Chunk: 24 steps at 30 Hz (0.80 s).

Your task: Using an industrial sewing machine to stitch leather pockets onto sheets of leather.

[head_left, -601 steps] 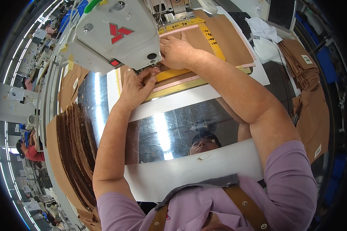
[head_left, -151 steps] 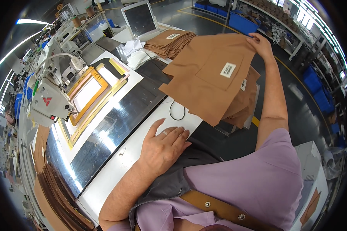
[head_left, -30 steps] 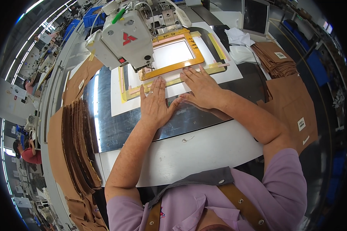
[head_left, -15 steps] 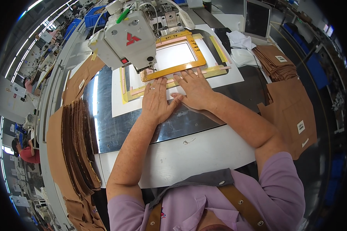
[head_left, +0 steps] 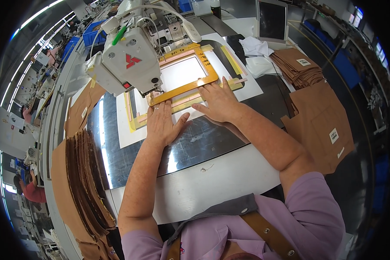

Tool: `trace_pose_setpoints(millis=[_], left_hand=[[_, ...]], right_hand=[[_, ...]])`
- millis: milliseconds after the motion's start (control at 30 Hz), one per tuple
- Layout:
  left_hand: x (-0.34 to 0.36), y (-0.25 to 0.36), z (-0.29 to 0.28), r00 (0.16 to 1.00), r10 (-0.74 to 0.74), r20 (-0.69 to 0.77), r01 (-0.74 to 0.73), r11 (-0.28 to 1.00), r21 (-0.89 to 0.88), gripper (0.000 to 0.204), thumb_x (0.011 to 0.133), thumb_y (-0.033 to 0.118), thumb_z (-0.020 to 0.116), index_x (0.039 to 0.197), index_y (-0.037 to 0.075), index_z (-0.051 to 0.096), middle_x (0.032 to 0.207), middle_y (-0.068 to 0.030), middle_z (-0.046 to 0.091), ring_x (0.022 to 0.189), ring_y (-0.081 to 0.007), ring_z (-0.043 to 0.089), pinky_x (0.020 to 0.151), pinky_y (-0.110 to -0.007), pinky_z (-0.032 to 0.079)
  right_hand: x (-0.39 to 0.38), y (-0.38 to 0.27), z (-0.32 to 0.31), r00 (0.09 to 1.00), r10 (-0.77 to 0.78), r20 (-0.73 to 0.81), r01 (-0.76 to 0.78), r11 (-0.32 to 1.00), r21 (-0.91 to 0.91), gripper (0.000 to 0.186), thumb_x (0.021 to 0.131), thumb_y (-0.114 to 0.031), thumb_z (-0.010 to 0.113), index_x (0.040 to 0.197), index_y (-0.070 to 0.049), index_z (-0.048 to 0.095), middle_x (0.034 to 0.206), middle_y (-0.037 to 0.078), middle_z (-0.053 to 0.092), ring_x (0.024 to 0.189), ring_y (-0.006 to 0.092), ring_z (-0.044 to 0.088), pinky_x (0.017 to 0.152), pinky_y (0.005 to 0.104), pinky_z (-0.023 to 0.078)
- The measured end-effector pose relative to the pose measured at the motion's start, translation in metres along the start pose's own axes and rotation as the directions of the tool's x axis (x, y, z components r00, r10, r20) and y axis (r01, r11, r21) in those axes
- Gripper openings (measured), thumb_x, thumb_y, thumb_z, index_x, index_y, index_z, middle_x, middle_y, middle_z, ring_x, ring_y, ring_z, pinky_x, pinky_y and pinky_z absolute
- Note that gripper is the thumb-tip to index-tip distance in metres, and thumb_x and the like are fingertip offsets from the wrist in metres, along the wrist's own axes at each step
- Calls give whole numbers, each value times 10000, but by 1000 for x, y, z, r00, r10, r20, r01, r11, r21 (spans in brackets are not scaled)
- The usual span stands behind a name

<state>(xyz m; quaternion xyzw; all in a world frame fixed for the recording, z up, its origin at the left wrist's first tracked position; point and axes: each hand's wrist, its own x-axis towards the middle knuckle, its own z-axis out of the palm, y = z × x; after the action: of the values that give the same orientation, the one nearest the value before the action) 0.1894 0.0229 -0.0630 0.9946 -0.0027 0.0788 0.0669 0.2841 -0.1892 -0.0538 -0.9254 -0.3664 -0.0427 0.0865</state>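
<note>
A yellow-orange rectangular frame (head_left: 184, 89) with handwriting on it lies under the head of a white sewing machine (head_left: 125, 60). Beneath it is a white sheet (head_left: 128, 135) with strips of yellow and pink tape. My left hand (head_left: 162, 123) lies flat, its fingertips at the frame's near left edge. My right hand (head_left: 219, 102) is spread, fingers at the near right edge of the same frame. Both hands hold nothing, and their thumbs point toward each other, apart. A polished metal plate (head_left: 195, 147) lies below the hands.
Stacked brown fabric pieces (head_left: 65, 182) hang along the left edge. More brown pieces lie at right, in a folded pile (head_left: 294, 69) and a draped panel (head_left: 320, 125). White cloth scraps (head_left: 260, 65) and a dark screen (head_left: 272, 21) stand behind. Other people sit far left.
My hands have moved apart, the left one toward the frame's left corner, and the thumbs no longer meet. The whole view has shifted and turned slightly.
</note>
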Motion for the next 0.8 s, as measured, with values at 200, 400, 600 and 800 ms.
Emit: trace_pose_setpoints(millis=[200,400,600,800], left_hand=[[1,-2,3,999,-3,-51,4,1000,6,991,955,756,339,1483,-78,424,1456,-270,508,1426,-355,425,1217,-538,185],[5,1,-5,999,-35,-2,34,999,-38,931,957,722,381,1483,-43,446,1463,-230,518,1404,-349,452,1212,-564,181],[1,-2,-2,998,-38,-55,36,999,-22,889,966,687,406,1501,-23,422,1460,-224,525,1416,-356,445,1202,-597,177],[2,5,-4,1000,-23,-20,24,999,43,851,987,671,388,1497,-9,429,1445,-239,526,1401,-362,453,1202,-540,195]], right_hand=[[8,3,0,998,26,59,-27,1000,14,752,1027,-618,388,1439,-4,524,1496,179,491,1458,292,388,1223,639,136],[-1,15,-14,993,76,91,-82,995,57,738,1028,-609,396,1427,-4,538,1490,174,507,1447,295,404,1220,647,146],[-1,5,-9,997,73,21,-73,997,2,727,1031,-575,413,1469,1,477,1572,171,420,1508,303,312,1217,656,127],[-2,11,-4,996,85,21,-84,996,-31,823,997,-684,361,1507,-44,455,1563,206,425,1532,421,216,1221,663,79]])
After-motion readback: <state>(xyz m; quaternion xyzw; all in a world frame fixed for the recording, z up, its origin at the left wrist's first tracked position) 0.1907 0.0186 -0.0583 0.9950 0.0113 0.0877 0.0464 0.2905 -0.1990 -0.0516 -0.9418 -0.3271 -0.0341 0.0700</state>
